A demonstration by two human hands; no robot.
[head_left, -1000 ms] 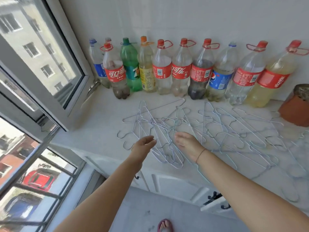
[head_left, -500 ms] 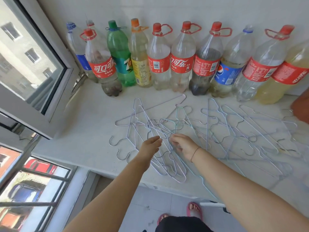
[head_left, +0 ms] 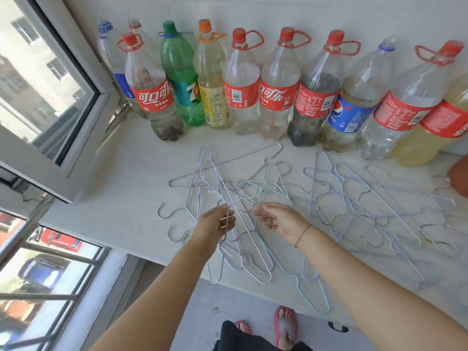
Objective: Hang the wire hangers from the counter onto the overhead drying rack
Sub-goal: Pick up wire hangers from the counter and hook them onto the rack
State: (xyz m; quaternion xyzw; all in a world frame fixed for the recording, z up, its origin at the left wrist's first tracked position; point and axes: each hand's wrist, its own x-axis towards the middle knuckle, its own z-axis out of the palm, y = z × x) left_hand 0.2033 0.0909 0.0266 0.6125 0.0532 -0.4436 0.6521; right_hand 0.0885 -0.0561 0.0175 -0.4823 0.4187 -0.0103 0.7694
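White desk fills the middle of the frame, open window at upper left, and a row of big plastic bottles lines the back wall along the top. Wire hangers lie spread and tangled across the desk, from centre out to the right edge. Left hand, just below centre, has its grip curled round one hanger, whose hook pokes out above the fingers. Right hand is just beside it, grip spread and loose, palm turned toward the left hand, holding nothing. A thin wristband sits on that wrist.
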